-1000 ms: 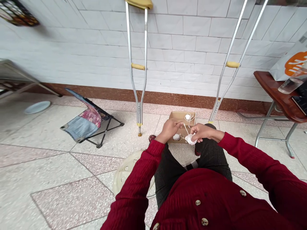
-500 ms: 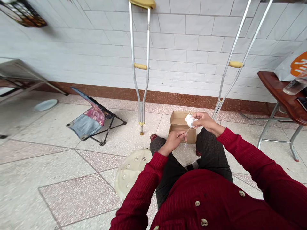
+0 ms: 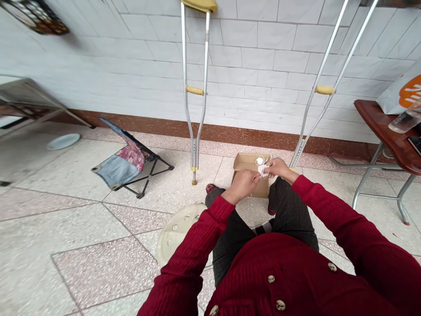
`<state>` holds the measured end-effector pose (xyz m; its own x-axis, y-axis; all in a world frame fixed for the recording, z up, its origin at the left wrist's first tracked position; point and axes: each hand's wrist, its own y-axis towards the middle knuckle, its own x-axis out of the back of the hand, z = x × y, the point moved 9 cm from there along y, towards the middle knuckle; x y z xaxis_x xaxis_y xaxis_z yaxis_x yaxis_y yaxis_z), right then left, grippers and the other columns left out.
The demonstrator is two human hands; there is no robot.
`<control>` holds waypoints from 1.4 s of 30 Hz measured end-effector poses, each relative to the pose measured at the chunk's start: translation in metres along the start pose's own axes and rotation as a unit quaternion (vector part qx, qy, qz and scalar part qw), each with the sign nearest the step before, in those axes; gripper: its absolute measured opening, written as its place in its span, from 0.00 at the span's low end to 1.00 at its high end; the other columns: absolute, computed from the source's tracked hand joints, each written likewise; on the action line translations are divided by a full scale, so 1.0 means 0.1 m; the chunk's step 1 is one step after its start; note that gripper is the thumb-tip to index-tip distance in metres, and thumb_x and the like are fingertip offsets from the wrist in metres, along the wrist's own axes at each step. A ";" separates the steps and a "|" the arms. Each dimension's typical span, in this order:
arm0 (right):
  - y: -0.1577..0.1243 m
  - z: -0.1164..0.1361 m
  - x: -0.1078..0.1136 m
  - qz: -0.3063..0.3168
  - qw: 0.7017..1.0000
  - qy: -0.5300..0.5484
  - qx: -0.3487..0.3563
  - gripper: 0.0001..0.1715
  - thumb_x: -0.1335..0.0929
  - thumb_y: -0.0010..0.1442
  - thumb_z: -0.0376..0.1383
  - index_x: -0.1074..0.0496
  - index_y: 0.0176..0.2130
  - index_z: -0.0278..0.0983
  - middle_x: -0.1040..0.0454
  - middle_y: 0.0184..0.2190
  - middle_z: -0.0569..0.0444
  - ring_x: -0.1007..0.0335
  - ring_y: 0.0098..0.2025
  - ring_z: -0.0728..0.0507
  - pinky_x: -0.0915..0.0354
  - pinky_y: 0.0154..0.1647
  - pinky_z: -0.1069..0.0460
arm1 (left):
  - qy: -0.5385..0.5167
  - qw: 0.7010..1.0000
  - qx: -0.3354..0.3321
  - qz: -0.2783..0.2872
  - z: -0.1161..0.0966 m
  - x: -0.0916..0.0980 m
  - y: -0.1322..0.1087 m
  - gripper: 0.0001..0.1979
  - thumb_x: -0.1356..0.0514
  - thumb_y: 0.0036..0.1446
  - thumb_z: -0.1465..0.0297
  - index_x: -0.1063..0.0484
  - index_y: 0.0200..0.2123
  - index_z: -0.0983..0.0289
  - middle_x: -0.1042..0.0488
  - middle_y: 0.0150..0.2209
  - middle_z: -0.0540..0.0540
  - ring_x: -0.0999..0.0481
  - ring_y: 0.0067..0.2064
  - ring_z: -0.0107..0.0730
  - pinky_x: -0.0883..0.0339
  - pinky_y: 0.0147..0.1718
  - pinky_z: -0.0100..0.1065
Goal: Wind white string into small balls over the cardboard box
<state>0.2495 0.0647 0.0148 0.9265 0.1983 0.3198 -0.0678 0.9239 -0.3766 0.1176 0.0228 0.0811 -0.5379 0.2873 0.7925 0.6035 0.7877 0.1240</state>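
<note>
My left hand (image 3: pixel 244 183) is closed, its fingertips pinched together at the near edge of a small tangled bundle of white yarn (image 3: pixel 262 170). From the other side, my right hand (image 3: pixel 278 168) grips the same bundle between thumb and fingers. Just beyond the bundle is a round white ball (image 3: pixel 260 160), with a loose strand looping out to its right. Below both hands an open cardboard box (image 3: pixel 242 162) stands on the floor between my feet. The thin stick seen earlier at my left fingers cannot be made out now.
Two crutches (image 3: pixel 194 91) (image 3: pixel 324 90) lean on the tiled wall. To the left are a folding chair (image 3: pixel 126 164) and a pale plate (image 3: pixel 63 141). A beige round stool (image 3: pixel 176 232) is beside my left leg. At right, a brown table (image 3: pixel 378 127) bears a bag and a clear cup.
My left hand has moved up and right to meet the yarn bundle. My right hand has come slightly left and down. The round ball now shows apart from the bundle, and the stick is hidden.
</note>
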 end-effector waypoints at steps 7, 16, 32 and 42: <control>-0.34 0.49 0.07 0.098 0.973 0.200 0.063 0.14 0.24 0.44 0.30 0.25 0.33 0.32 0.22 0.25 0.54 0.28 0.21 0.52 0.31 0.22 0.60 | -0.182 0.982 0.043 0.039 0.29 -0.13 -0.22 0.20 0.47 0.64 0.62 0.24 0.27 0.66 0.25 0.25 0.51 0.29 0.29 0.28 0.39 0.31 0.28; -0.49 -0.21 -0.55 0.253 0.964 -0.022 -0.076 0.08 0.26 0.42 0.30 0.28 0.24 0.31 0.29 0.14 0.57 0.34 0.14 0.52 0.38 0.13 0.61 | -0.074 0.997 -0.006 -0.002 0.17 0.17 0.07 0.17 0.44 0.60 0.67 0.27 0.21 0.66 0.26 0.23 0.51 0.31 0.27 0.27 0.42 0.30 0.29; -0.65 0.45 -0.55 0.263 0.962 0.044 0.057 0.16 0.25 0.41 0.29 0.26 0.34 0.33 0.24 0.23 0.56 0.31 0.19 0.52 0.34 0.17 0.59 | -0.161 0.986 0.029 0.025 0.40 -0.18 -0.15 0.14 0.44 0.59 0.68 0.23 0.27 0.67 0.25 0.25 0.52 0.30 0.28 0.29 0.40 0.30 0.28; -0.62 0.09 -0.49 0.264 0.963 0.044 -0.012 0.12 0.28 0.40 0.31 0.29 0.29 0.33 0.26 0.19 0.58 0.33 0.15 0.52 0.41 0.13 0.61 | 0.098 0.993 -0.066 0.015 0.23 0.17 0.07 0.16 0.47 0.63 0.71 0.25 0.26 0.64 0.25 0.25 0.54 0.29 0.31 0.32 0.39 0.49 0.37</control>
<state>0.2054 0.0007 0.0305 0.7927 0.6096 0.0026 -0.5318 0.6935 -0.4860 0.0990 0.0461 0.0814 -0.4024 0.1877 0.8960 0.6961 0.6984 0.1662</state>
